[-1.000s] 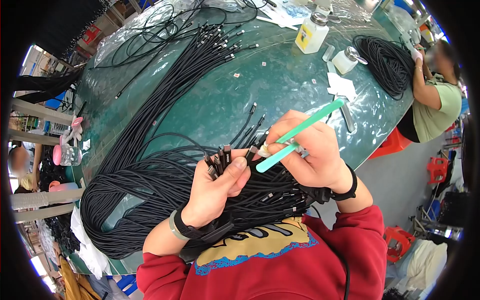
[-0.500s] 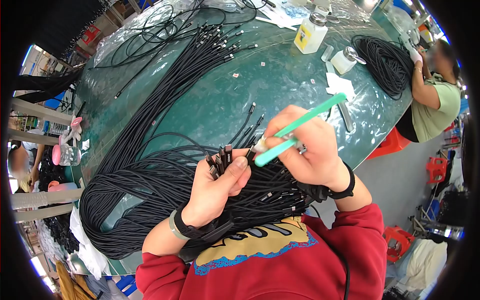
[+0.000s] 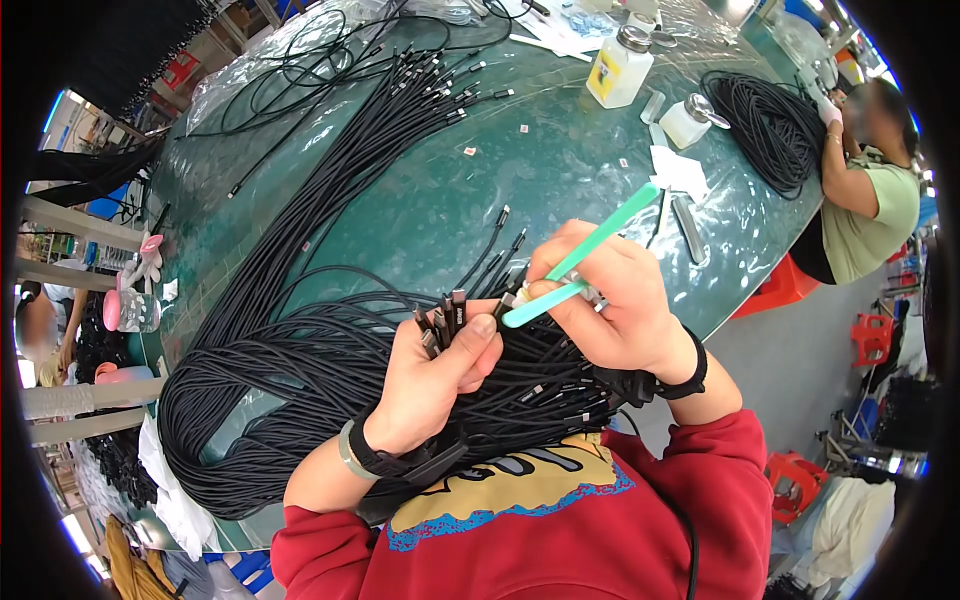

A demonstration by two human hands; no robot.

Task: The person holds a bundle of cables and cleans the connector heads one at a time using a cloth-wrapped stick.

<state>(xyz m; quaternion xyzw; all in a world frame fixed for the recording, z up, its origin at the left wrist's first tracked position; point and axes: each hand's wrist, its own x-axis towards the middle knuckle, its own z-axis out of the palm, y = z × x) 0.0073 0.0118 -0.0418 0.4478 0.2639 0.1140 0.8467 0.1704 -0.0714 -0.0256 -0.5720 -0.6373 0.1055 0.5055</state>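
My left hand [image 3: 440,350] is closed around several black cable connectors [image 3: 455,308], their ends standing up from the fingers. One more connector points right from its thumb and fingertip. My right hand [image 3: 610,300] grips a green plastic stick-like tool [image 3: 610,230]. A second green length [image 3: 545,303] shows below its index finger; whether both are one piece, I cannot tell. At the right fingertips a small whitish wad [image 3: 522,294] touches or nearly touches the connector held by the left hand. Beneath both hands lies a thick bundle of black cables [image 3: 270,370].
Cable ends [image 3: 430,85] fan out on the green table [image 3: 440,190]. Two bottles [image 3: 620,68] [image 3: 688,122], white paper [image 3: 680,172] and a grey metal strip [image 3: 690,230] lie to the right. Beyond is a coiled cable bundle [image 3: 765,130] near a seated co-worker [image 3: 870,200].
My right hand and the green tool have shifted slightly, the tool's upper end swinging left and steeper. My left hand stays in place with the connectors.
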